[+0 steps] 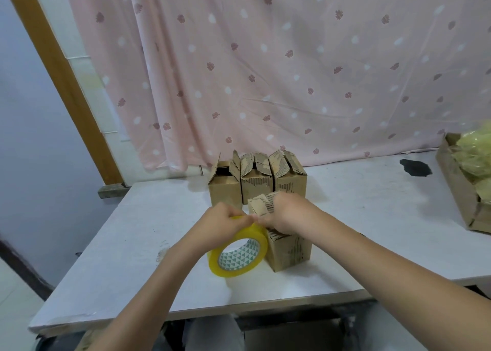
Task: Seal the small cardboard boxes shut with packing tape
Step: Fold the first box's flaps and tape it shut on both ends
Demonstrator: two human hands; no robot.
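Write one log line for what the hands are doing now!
left hand: holds tape roll | right hand: on near box flaps | three boxes behind: open

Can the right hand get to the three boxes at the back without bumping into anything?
Probably yes. The right hand rests on the near box, and the three open boxes stand just behind it on the table, nothing between. It would have to let go first.

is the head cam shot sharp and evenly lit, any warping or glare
Head view: soft, even light, only faint shadows beside the near small brown cardboard box; wide-angle warp tilts the orange door frame and bows the white table's edges; a mild sheen on the yellow packing tape roll; the left hand and right hand look slightly soft.
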